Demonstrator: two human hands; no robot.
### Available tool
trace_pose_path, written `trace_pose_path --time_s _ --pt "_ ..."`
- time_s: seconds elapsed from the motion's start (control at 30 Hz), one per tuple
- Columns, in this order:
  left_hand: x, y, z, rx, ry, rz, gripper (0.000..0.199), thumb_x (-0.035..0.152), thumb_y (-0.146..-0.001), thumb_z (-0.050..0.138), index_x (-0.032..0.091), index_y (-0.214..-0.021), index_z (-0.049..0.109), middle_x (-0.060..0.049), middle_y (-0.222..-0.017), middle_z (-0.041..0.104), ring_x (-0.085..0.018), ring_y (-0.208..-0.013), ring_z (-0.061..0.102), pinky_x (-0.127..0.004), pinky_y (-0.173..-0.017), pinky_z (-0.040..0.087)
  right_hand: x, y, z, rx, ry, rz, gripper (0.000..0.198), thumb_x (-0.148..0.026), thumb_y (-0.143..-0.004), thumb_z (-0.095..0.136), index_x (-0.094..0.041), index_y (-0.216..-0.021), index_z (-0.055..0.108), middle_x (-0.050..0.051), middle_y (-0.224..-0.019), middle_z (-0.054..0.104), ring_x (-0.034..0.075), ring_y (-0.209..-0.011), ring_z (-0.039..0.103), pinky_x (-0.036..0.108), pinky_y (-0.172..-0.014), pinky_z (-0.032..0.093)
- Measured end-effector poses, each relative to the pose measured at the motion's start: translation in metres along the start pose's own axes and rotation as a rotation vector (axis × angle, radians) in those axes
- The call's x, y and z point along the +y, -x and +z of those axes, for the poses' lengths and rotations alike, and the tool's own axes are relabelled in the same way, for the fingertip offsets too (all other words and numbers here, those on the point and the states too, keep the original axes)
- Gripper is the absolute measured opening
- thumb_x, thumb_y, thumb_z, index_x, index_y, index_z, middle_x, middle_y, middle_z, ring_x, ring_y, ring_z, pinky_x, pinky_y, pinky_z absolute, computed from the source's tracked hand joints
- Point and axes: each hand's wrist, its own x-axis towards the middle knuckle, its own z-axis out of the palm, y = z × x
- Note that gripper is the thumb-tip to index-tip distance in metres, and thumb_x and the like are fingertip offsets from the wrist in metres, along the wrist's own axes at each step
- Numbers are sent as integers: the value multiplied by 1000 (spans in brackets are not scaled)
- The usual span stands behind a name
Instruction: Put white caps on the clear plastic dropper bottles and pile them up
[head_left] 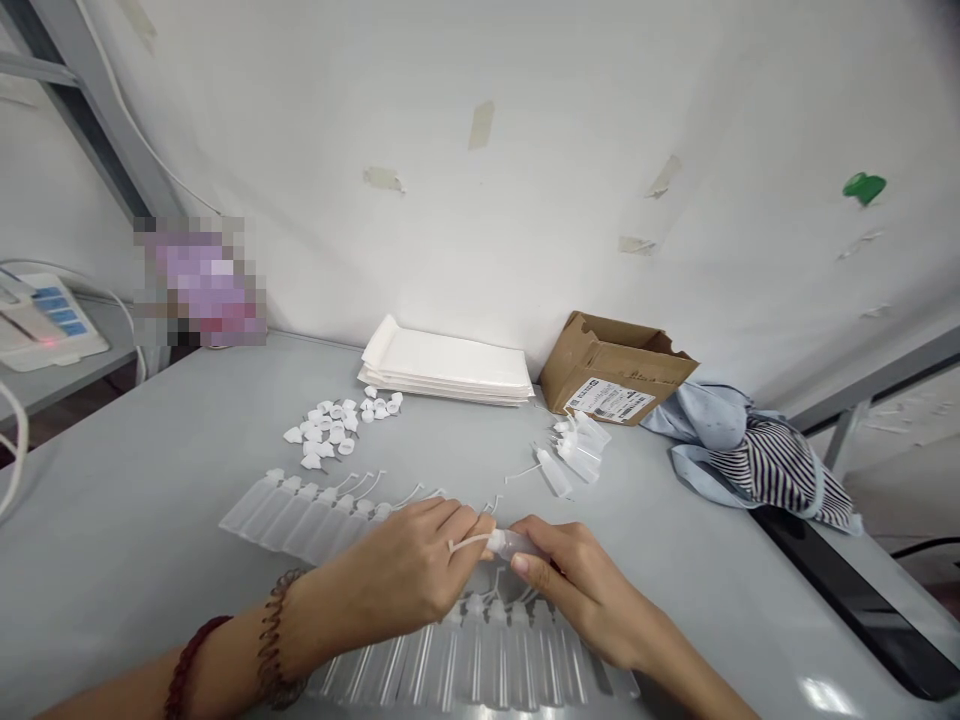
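Bottle row (480,660): slim clear plastic, side by side, nearest me.
Held bottle (516,546): translucent, between thumb and fingers of my right hand (589,582).
Left hand (409,568): curled at its neck; can't tell if gripping.
Caps (330,424): white, conical, loose.
Box (621,362): brown cardboard, white label (609,399), print unreadable.

On my feed I see stacked white envelopes (450,362) at twelve o'clock, an open cardboard box (592,365) at one, a striped cloth bundle (776,462) at two.
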Motion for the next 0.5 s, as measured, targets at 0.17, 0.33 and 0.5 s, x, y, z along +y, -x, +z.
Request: trace_pose_path --time_s 0.17,0.33,0.5 --pt "-1 2 1 30 168 -67 18 3 -90 43 7 -89 60 -11 -83 68 -17 -65 58 -30 -56 51 -2 1 -2 -32 -39 36 37 -41 -99 33 -18 -74 47 -6 -61 35 9 -54 38 22 -52 30" --pt "-15 5 2 75 532 -423 24 18 -96 40 14 -103 62 -5 -87 69 -13 -71 63 -23 -65 52 -2 1 -7 15 -108 75 37 -44 -97 35 -18 -75 48 -6 -58 33 9 -51 33 21 -48 28" --pt "-39 6 -13 135 536 -966 27 29 -91 46 17 -103 67 -2 -77 71 -14 -66 66 -24 -64 52 12 -4 -18 335 68 203 38 -51 -93 36 -19 -76 48 -9 -48 31 10 -42 33 22 -45 25"
